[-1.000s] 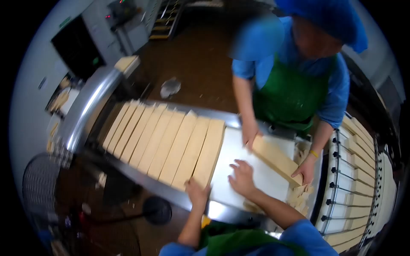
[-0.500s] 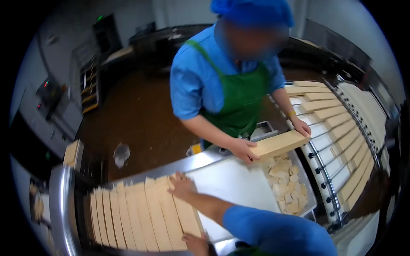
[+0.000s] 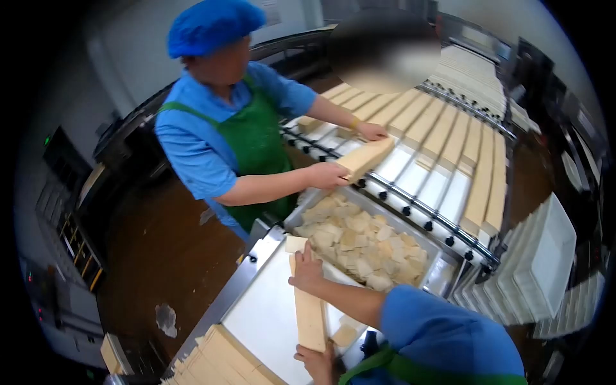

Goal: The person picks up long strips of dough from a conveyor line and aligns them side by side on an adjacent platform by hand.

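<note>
A long pale block (image 3: 310,317) lies on the white work surface (image 3: 260,308). At its far end, my right hand (image 3: 307,269) has its fingers around the block. My left hand (image 3: 316,362) grips the near end, close to the lower edge of the view. A small pale piece (image 3: 296,244) sits just beyond my right hand. Several more long blocks (image 3: 221,362) stand side by side at the bottom left, apart from my hands.
A co-worker (image 3: 224,128) in a blue cap and green apron holds another block (image 3: 367,159) over the rail of a conveyor (image 3: 394,160) carrying several blocks. A metal tray (image 3: 436,273) holds many flat scraps. White crates (image 3: 536,263) are stacked at the right.
The view has swung right. My hands have moved from the row of blocks to the white surface with one block between them. The co-worker's block has moved from that surface over to the conveyor.
</note>
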Available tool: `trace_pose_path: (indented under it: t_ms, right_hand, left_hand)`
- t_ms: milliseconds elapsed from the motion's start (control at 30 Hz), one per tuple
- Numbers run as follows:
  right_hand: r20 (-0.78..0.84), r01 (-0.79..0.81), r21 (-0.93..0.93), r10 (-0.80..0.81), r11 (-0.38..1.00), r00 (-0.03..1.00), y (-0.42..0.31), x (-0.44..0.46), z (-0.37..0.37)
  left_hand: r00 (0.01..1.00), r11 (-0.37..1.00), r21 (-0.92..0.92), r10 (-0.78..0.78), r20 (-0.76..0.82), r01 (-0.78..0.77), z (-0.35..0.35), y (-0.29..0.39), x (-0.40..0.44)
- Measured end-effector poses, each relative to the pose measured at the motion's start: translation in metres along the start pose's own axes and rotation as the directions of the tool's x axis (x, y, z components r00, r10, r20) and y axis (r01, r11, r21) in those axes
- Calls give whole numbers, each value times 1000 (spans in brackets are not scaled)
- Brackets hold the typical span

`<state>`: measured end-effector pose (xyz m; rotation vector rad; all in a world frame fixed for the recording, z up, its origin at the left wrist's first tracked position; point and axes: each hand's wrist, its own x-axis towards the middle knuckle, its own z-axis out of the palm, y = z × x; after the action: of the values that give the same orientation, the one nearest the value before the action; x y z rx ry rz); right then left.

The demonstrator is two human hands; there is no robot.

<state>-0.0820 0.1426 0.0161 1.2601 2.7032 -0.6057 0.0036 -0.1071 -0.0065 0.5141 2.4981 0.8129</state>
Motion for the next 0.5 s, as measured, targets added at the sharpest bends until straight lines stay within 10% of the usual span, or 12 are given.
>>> trace_pose_path:
  t_ms: [100, 333, 500]
  right_hand:
    - [-167, -144, 528, 268, 837, 949, 81, -21, -24]
    - [-460, -207, 619, 563, 758, 687, 283, -81, -144]
    - [-301, -491, 619, 762, 613, 573, 412, -111, -208]
  left_hand:
    - [990, 994, 19, 112, -80, -111, 26, 29, 9]
    - [861, 852, -129, 498, -100, -508, 62, 196, 1]
    - [655, 652, -94, 756, -3, -752, 104, 283, -24]
